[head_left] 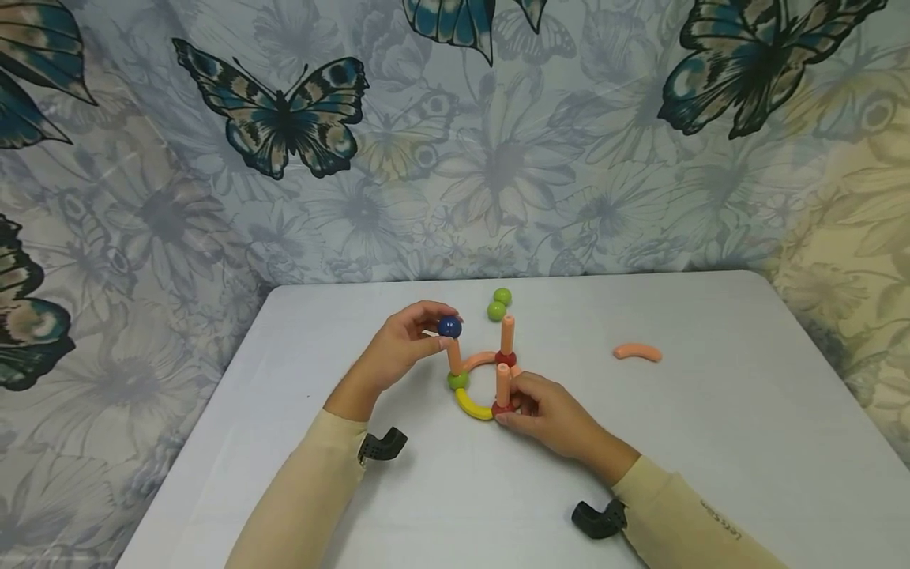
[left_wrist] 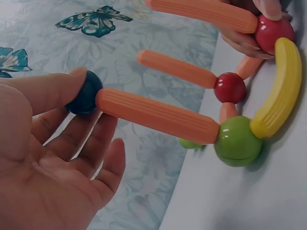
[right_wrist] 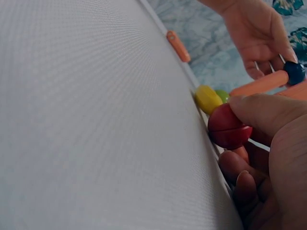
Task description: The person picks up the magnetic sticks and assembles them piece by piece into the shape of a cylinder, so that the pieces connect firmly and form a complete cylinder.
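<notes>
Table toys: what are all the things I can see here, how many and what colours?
Blue ball: one, dark blue, on top of the left upright stick, pinched by the left hand.
Green balls: two loose at the back; a third in the ring.
Red balls: two, in the ring.
Upright sticks: three, orange, standing on balls.
Yellow curve: one, front of the ring.
Orange curve: one, lying alone at the right.
Table: one, white.
Butterfly cloth: behind.
Left hand: on the blue ball.
Right hand: holds the front red ball.
</notes>
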Demonstrator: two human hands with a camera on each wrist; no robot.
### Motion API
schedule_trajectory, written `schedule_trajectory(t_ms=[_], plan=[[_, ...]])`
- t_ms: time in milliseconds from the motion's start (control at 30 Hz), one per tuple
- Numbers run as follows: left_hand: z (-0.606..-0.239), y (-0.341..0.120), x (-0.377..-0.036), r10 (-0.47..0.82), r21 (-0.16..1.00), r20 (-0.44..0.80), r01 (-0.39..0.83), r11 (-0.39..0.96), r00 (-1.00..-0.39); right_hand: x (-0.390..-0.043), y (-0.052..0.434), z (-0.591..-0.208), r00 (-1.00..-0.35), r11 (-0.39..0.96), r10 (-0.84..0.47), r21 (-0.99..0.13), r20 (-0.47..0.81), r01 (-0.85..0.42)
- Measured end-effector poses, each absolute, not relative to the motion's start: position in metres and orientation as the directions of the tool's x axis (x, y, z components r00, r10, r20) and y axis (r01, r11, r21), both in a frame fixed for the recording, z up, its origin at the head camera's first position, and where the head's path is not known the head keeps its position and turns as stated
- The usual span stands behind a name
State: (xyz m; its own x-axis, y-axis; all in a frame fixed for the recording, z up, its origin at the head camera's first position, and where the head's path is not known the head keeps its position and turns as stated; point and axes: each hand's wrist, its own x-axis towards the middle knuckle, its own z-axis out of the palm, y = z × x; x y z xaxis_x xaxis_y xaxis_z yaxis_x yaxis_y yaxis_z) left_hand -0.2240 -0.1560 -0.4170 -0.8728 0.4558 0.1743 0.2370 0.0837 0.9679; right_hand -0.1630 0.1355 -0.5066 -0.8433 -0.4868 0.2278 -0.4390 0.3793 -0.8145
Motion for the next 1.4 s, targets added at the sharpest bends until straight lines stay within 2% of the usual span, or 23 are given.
schedule_trajectory(t_ms=[200,433,600,733,900,1033,1400], plan=[[-0.422,-0.154,-0.222,0.43,0.97,0.192,0.237,0.054,-0.882,-0.164,0.135,-0.507,-0.842,0.382,-0.488,-0.812,0.229,-0.442],[-0.429,-0.151,-0.226,0.493,0.974,0.18,0.224,0.033,-0.851,-0.164,0.136,-0.506,-0.844,0.385,-0.484,-0.81,0.231,-0.443],[-0.433,-0.151,-0.228,0.499,0.974,0.16,0.217,0.058,-0.851,-0.165,0.136,-0.506,-0.846,0.382,-0.481,-0.813,0.231,-0.439],[-0.441,-0.152,-0.229,0.49,0.974,0.101,0.185,0.127,-0.866,-0.165,0.135,-0.507,-0.846,0.381,-0.482,-0.815,0.228,-0.437],[-0.457,-0.153,-0.227,0.473,0.943,-0.008,0.151,0.298,-0.881,-0.165,0.135,-0.508,-0.845,0.382,-0.485,-0.815,0.225,-0.436],[-0.47,-0.152,-0.223,0.45,0.906,-0.045,0.153,0.396,-0.892,-0.165,0.136,-0.507,-0.848,0.388,-0.478,-0.812,0.228,-0.437],[-0.491,-0.148,-0.213,0.379,0.907,-0.039,0.126,0.401,-0.924,-0.165,0.138,-0.509,-0.85,0.386,-0.479,-0.817,0.22,-0.429]])
